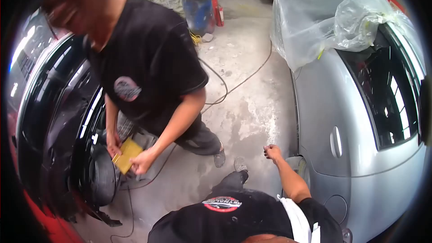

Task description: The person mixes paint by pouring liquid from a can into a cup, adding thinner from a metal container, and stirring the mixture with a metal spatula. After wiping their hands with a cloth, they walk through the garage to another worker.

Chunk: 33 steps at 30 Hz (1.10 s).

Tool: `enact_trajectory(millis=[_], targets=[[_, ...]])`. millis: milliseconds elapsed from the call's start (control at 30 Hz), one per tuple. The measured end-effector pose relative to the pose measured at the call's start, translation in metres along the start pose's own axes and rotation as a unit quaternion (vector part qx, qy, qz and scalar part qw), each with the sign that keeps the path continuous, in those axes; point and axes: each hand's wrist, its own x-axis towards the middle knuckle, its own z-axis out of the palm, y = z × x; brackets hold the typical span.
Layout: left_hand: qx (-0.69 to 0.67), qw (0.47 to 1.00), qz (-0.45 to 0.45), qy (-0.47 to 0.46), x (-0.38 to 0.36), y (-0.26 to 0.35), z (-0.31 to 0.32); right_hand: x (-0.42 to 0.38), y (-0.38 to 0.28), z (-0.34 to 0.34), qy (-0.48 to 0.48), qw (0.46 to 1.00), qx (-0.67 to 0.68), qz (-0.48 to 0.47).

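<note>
My right hand (271, 152) hangs out over the concrete floor, left of the silver car (321, 121). Its fingers are loosely curled, and no object shows in them. The hand is apart from the car's side; a door handle (336, 141) lies farther right. My left hand is out of view. A white cloth (294, 218) lies along my black shirt (261, 207) near the shoulder. At left, a co-worker in a black shirt (153, 54) grips a flat yellow sheet (128, 155) with both hands.
Clear plastic sheeting (306, 13) drapes over the silver car. At left stands a dark car (49, 108) with a wheel area exposed. A hose (252, 76) crosses the concrete floor (243, 121) between the cars. A blue drum (198, 11) stands at the back.
</note>
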Motion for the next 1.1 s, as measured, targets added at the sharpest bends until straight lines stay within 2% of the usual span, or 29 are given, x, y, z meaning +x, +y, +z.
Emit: enact_trajectory(millis=[33,67,133,167,200,233,267,300,333,400,500,533,567,633,667,700,767,800,867,900,933,967,1000,1033,1067,1100], targets=[[0.0,1.0,0.013,0.002,0.028,0.025,-0.011,0.008,-0.007,0.011,0.001,1.0,0.003,0.011],[0.025,0.998,0.064,-0.001,0.057,0.027,-0.021,0.03,-0.022,0.013,-0.025,1.0,-0.003,0.017],[0.101,0.969,0.224,0.02,0.131,0.064,-0.05,0.047,-0.014,0.012,-0.069,0.996,-0.054,0.032],[0.134,0.944,0.295,0.056,0.169,0.091,-0.063,0.069,-0.006,0.009,-0.082,0.992,-0.093,0.018],[0.139,0.921,0.353,0.089,0.21,0.118,-0.083,0.098,0.018,0.002,-0.055,0.982,-0.177,-0.049],[-0.134,0.952,0.128,0.244,0.237,0.184,-0.085,0.105,0.013,-0.012,0.043,0.929,-0.342,-0.133],[-0.125,0.961,0.089,0.23,0.239,0.243,-0.129,0.12,0.007,-0.029,0.048,0.927,-0.367,-0.057],[-0.114,0.968,0.051,0.216,0.227,0.319,-0.187,0.105,-0.038,-0.05,0.028,0.94,-0.332,0.069],[-0.115,0.966,0.053,0.226,0.231,0.359,-0.226,0.136,-0.017,-0.065,0.07,0.921,-0.382,0.024],[-0.17,0.971,0.093,0.139,0.257,0.412,-0.269,0.156,-0.067,-0.098,0.02,0.92,-0.375,0.114],[-0.139,0.98,0.103,0.095,0.335,0.423,-0.283,0.249,-0.081,-0.128,0.035,0.88,-0.463,0.101],[-0.172,0.972,0.087,0.131,0.36,0.416,-0.278,0.294,-0.089,-0.14,-0.042,0.859,-0.503,0.089],[-0.205,0.963,0.067,0.163,0.389,0.405,-0.27,0.346,-0.095,-0.144,-0.038,0.86,-0.502,0.085],[-0.186,0.968,0.024,0.166,0.433,0.389,-0.279,0.433,-0.104,-0.159,-0.113,0.892,-0.438,0.01],[-0.16,0.975,0.007,0.157,0.456,0.379,-0.29,0.48,-0.136,-0.165,-0.147,0.902,-0.404,-0.039],[-0.137,0.979,0.0,0.15,0.469,0.375,-0.306,0.507,-0.171,-0.161,-0.158,0.899,-0.406,-0.041],[-0.082,0.981,0.04,0.174,0.488,0.375,-0.353,0.585,-0.288,-0.131,-0.14,0.894,-0.422,0.055],[-0.04,0.97,0.103,0.218,0.492,0.379,-0.381,0.624,-0.326,-0.122,-0.152,0.893,-0.421,0.047],[0.066,0.906,0.241,0.342,0.504,0.384,-0.436,0.701,-0.411,-0.099,-0.135,0.9,-0.414,-0.016],[0.083,0.878,0.249,0.399,0.525,0.376,-0.447,0.737,-0.454,-0.089,-0.152,0.889,-0.43,-0.041],[-0.096,0.955,-0.048,0.278,0.568,0.386,-0.447,0.768,-0.491,-0.078,-0.116,0.885,-0.429,-0.142],[-0.189,0.899,-0.371,0.139,0.61,0.394,-0.447,0.797,-0.524,-0.066,-0.085,0.873,-0.418,-0.239],[-0.217,0.923,-0.278,0.154,0.579,0.449,-0.532,0.833,-0.558,-0.057,-0.111,0.856,-0.433,-0.262],[-0.278,0.887,-0.325,0.175,0.621,0.446,-0.547,0.87,-0.593,-0.051,-0.079,0.871,-0.404,-0.268],[-0.26,0.892,-0.327,0.174,0.648,0.454,-0.583,0.906,-0.621,-0.046,-0.042,0.889,-0.37,-0.267],[-0.189,0.918,-0.312,0.158,0.688,0.447,-0.61,0.945,-0.645,-0.042,-0.048,0.883,-0.377,-0.275]])
